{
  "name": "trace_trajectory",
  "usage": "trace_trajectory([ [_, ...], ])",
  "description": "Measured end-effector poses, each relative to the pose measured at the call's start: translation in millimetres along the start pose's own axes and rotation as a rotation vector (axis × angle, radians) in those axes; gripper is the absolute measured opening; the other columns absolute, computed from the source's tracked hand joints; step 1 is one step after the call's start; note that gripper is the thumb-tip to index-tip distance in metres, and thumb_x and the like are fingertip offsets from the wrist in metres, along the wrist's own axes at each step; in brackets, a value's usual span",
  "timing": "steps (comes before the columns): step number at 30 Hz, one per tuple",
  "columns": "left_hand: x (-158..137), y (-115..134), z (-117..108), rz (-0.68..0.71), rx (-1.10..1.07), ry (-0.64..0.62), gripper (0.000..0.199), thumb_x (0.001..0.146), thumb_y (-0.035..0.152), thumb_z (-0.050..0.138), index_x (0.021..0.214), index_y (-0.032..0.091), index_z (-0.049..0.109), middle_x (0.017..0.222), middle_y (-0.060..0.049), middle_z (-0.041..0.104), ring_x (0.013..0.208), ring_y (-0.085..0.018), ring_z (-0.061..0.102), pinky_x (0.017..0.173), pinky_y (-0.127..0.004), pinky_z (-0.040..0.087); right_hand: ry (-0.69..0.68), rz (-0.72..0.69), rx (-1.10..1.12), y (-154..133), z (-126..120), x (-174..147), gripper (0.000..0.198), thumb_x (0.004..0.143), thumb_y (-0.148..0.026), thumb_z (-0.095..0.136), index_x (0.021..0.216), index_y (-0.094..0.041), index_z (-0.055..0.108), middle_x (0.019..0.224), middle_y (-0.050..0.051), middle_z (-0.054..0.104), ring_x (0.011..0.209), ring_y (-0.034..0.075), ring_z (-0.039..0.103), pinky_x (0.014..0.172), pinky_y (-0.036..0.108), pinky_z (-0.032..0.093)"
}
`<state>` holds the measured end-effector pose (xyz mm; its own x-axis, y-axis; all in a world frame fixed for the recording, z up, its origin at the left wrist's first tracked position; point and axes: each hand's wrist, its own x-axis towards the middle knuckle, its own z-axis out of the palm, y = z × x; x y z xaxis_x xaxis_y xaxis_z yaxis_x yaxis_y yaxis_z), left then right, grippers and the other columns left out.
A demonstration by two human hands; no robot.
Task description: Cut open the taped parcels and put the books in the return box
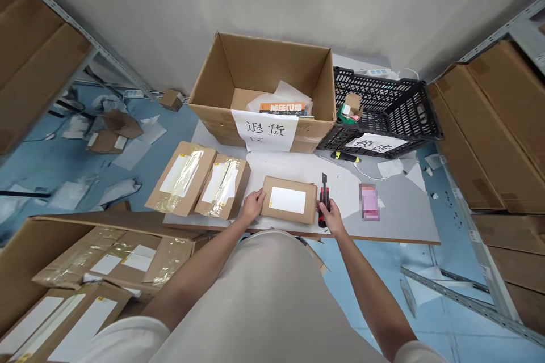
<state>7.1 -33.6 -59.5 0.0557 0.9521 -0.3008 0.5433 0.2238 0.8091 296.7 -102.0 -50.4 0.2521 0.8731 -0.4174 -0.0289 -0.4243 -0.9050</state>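
Note:
A small brown cardboard box (278,182) with a white label lies on the table in front of me. My left hand (253,204) grips its left end, thumb on top. At its right end, my right hand (331,216) is closed around a red and black box cutter (325,198), whose dark blade end points away from me. The fingers of that hand are close to the box's right edge; whether they touch it I cannot tell. Two taped boxes, a larger one (174,195) and a narrower one (230,195), sit side by side to the left.
Behind stands a large open carton (204,113) holding a book and white wrapping. Right of it is a black plastic crate (430,116). A yellow-black tool (346,157) and a pink blurred item (369,202) lie on the table (409,221). A carton (17,252) of parcels stands lower left.

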Motion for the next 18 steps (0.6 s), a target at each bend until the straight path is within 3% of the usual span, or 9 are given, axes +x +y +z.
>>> trace_trajectory([
  [6, -14.7, -35.5, 0.1, -0.065, -0.126, -0.027, 0.042, 0.084, 0.028, 0.043, 0.12, 0.012, 0.059, 0.121, -0.012, 0.061, 0.113, -0.023, 0.057, 0.101, -0.039, 0.04, 0.008, 0.043, 0.161, 19.4, 1.3, -21.9, 0.048, 0.072, -0.054, 0.063, 0.104, -0.021, 0.05, 0.117, 0.01, 0.062, 0.108, 0.021, 0.06, 0.091, 0.04, 0.049],
  [11, -40.9, -58.1, 4.5, -0.074, -0.261, -0.133, 0.051, 0.067, 0.027, 0.062, 0.116, 0.012, 0.06, 0.111, -0.01, 0.067, 0.108, -0.024, 0.06, 0.099, -0.04, 0.044, 0.047, 0.124, 0.149, 37.4, 5.9, -41.3, 0.048, 0.072, -0.055, 0.063, 0.103, -0.021, 0.05, 0.11, 0.008, 0.064, 0.099, 0.021, 0.062, 0.084, 0.039, 0.052],
  [14, -47.1, -56.9, 9.1, -0.071, -0.351, -0.177, 0.056, 0.065, 0.035, 0.066, 0.114, 0.01, 0.06, 0.103, -0.01, 0.07, 0.101, -0.024, 0.063, 0.094, -0.041, 0.047, 0.057, 0.129, 0.148, 42.7, 11.1, -47.6, 0.047, 0.072, -0.055, 0.062, 0.103, -0.022, 0.051, 0.105, 0.006, 0.064, 0.092, 0.018, 0.063, 0.081, 0.037, 0.054],
  [18, -46.9, -38.7, 3.4, -0.066, -0.321, -0.127, 0.049, 0.07, 0.043, 0.063, 0.107, 0.01, 0.064, 0.096, -0.011, 0.07, 0.089, -0.023, 0.065, 0.087, -0.04, 0.05, 0.084, 0.077, 0.136, 27.5, 8.5, -45.0, 0.044, 0.073, -0.055, 0.061, 0.1, -0.021, 0.052, 0.095, 0.004, 0.065, 0.082, 0.017, 0.063, 0.079, 0.036, 0.053],
])
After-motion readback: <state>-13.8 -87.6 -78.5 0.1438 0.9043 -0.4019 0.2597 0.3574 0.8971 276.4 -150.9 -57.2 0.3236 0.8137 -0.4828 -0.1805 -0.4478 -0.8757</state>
